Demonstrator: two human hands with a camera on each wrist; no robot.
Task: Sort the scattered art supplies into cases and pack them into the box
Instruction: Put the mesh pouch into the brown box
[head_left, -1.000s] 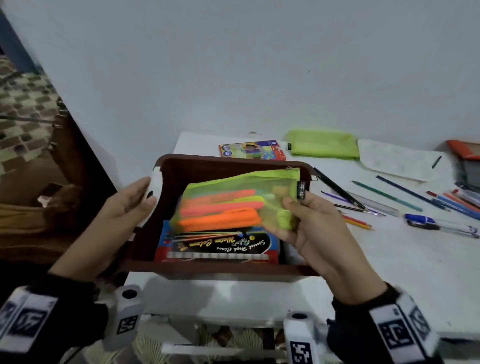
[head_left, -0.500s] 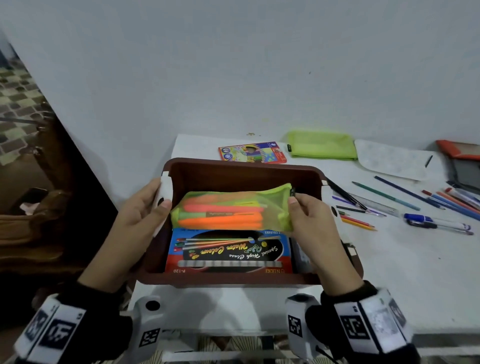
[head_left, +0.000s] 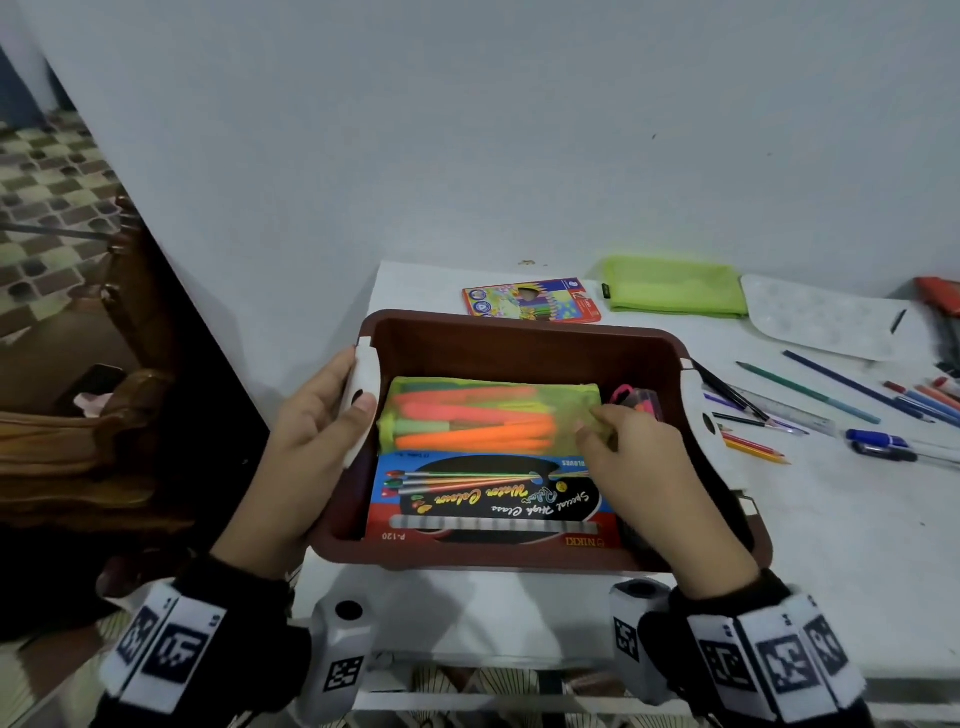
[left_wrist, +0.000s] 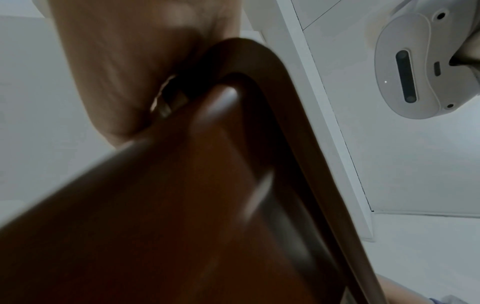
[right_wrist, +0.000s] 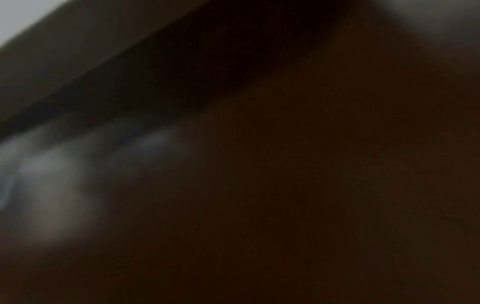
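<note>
A brown box (head_left: 524, 332) sits at the table's front left corner. Inside it a green mesh case (head_left: 488, 415) full of orange and pink markers lies behind a watercolor paint box (head_left: 493, 499). My left hand (head_left: 322, 436) grips the box's left end, thumb over the white handle (head_left: 363, 395); the left wrist view shows the brown box wall (left_wrist: 207, 205) close up. My right hand (head_left: 628, 457) reaches into the box and pinches the mesh case's right end. Pink-topped items (head_left: 636, 400) stand at the box's right end. The right wrist view is dark and blurred.
On the white table (head_left: 831, 545) lie a colored pencil box (head_left: 530, 301), an empty green case (head_left: 675, 286), a white palette (head_left: 826, 322), several loose pencils (head_left: 810, 395), a ruler (head_left: 779, 405), blue pens (head_left: 878, 444) and a red case (head_left: 940, 293). Wooden furniture (head_left: 130, 405) stands left.
The mesh case has gone from held above the box to lying inside it behind the paint box. My right hand followed it down, and my left hand closed on the box's end.
</note>
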